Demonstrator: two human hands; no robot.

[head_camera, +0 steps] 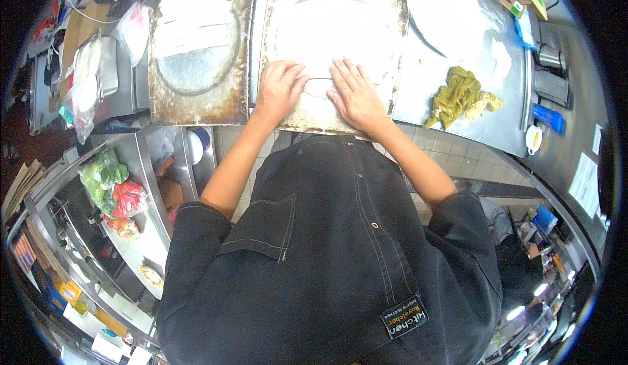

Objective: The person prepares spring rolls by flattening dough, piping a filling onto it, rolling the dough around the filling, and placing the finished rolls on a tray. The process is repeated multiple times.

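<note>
A worn baking sheet (324, 117) with browned edges lies before me, its middle washed out by glare. My left hand (280, 89) rests on its left part, fingers curled inward; whether they pinch anything is hidden by glare. Palm down, my right hand (357, 95) lies on the sheet's right part with its fingers stretched forward. Between both hands shows a thin dark curved line around a pale oval patch (319, 88), and I cannot tell what it is. To the left, a second browned baking sheet (196, 112) carries several long white strips (196, 21), apparently dough.
A crumpled olive-green cloth (456, 95) lies on the metal worktop (417, 102) at right. Behind it is a large round white item (444, 14), overexposed. Plastic bags (135, 31) sit at far left. Bagged vegetables (105, 173) are on a lower shelf, and a small white cup (534, 137) stands at the right edge.
</note>
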